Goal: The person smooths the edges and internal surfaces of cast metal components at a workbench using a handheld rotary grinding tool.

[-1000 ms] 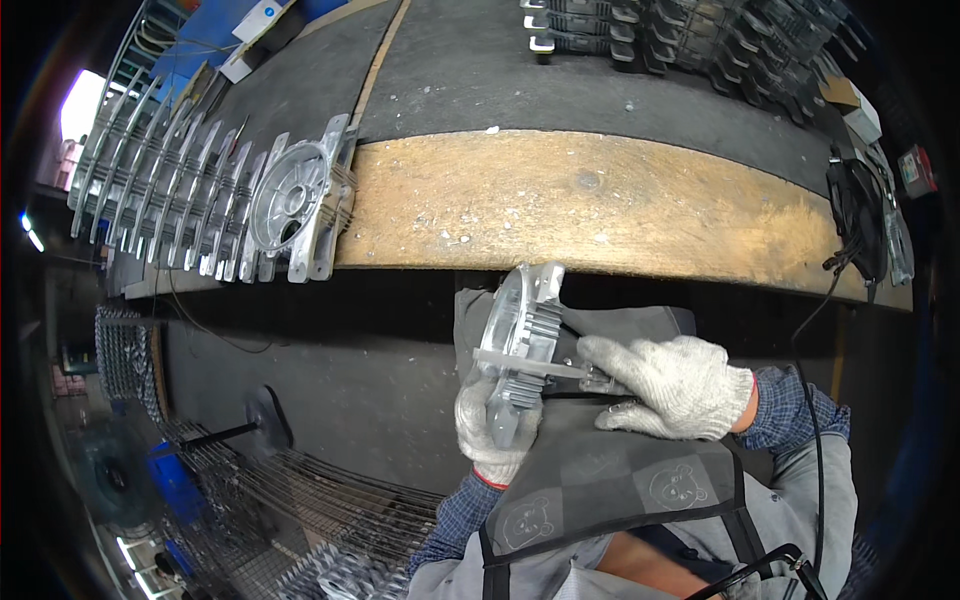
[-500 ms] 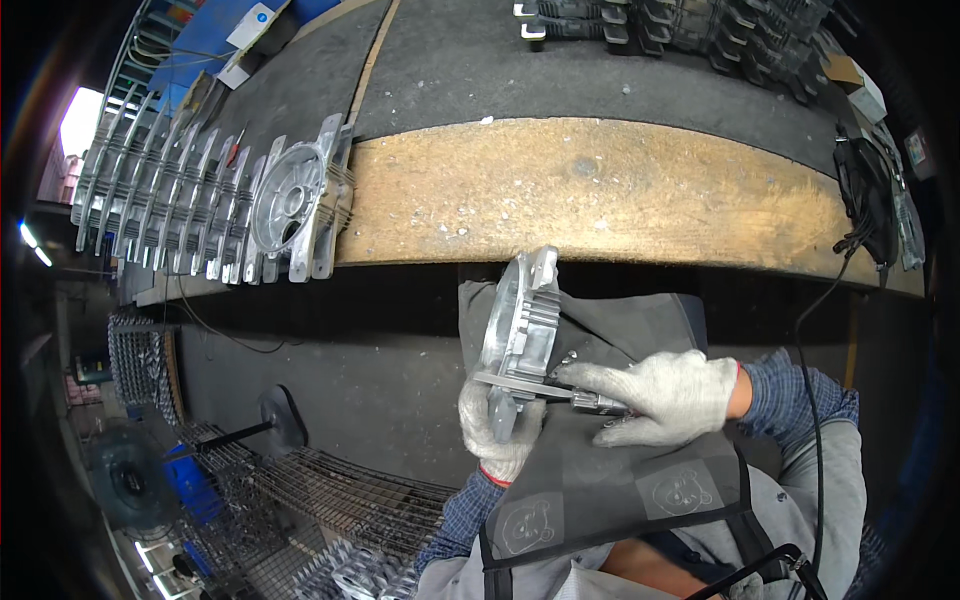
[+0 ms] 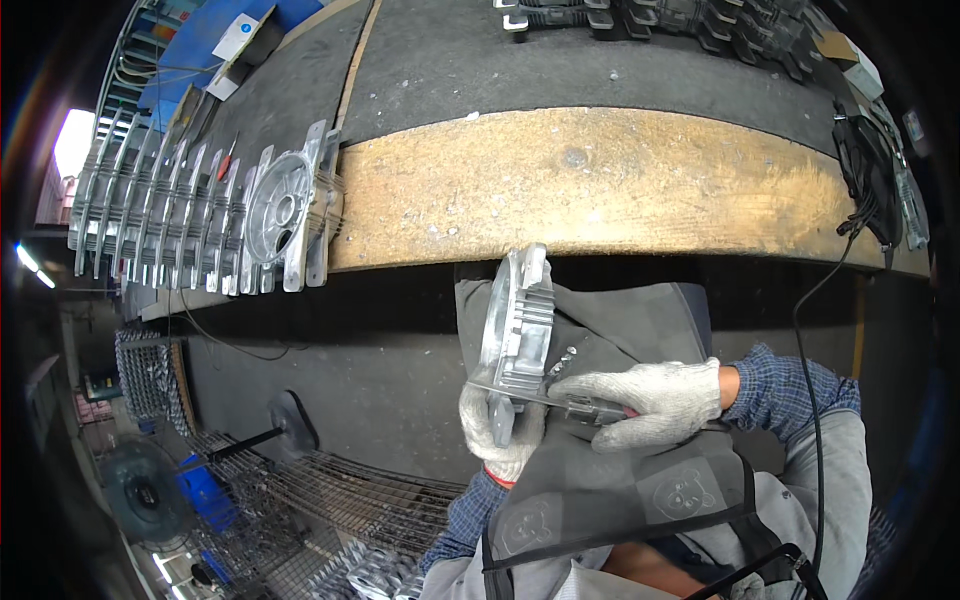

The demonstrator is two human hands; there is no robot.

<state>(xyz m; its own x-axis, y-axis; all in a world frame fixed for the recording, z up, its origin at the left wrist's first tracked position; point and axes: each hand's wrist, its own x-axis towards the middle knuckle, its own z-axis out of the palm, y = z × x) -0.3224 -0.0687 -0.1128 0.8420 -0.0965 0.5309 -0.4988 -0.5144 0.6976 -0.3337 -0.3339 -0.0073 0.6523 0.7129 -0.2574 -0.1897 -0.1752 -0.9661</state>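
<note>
My left hand (image 3: pixel 490 425), in a white knit glove, grips the lower end of a silver cast-metal housing (image 3: pixel 520 325). The finned, round-faced part stands on edge above my lap, its upper end close to the bench edge. My gloved right hand (image 3: pixel 650 402) is closed around a tool with a thin flat blade, which looks like a file (image 3: pixel 515 392). A metal collar joins the blade to a grip mostly hidden in my palm. The blade lies across the housing's lower part, just above my left fingers. Small metal chips (image 3: pixel 563 362) show beside the housing on my dark apron (image 3: pixel 620 480).
A wooden board (image 3: pixel 600 190) with scattered metal bits edges the dark bench. Similar housings (image 3: pixel 170 215) stand in a row at left, a red-handled tool (image 3: pixel 228 160) on them. More castings (image 3: pixel 660 20) lie at the back. A black cable (image 3: pixel 800 330) hangs at right. Wire racks (image 3: pixel 360 490) stand lower left.
The file has slid a little left across the housing, with my right hand following. The housing has shifted slightly left in the picture, as has the bench.
</note>
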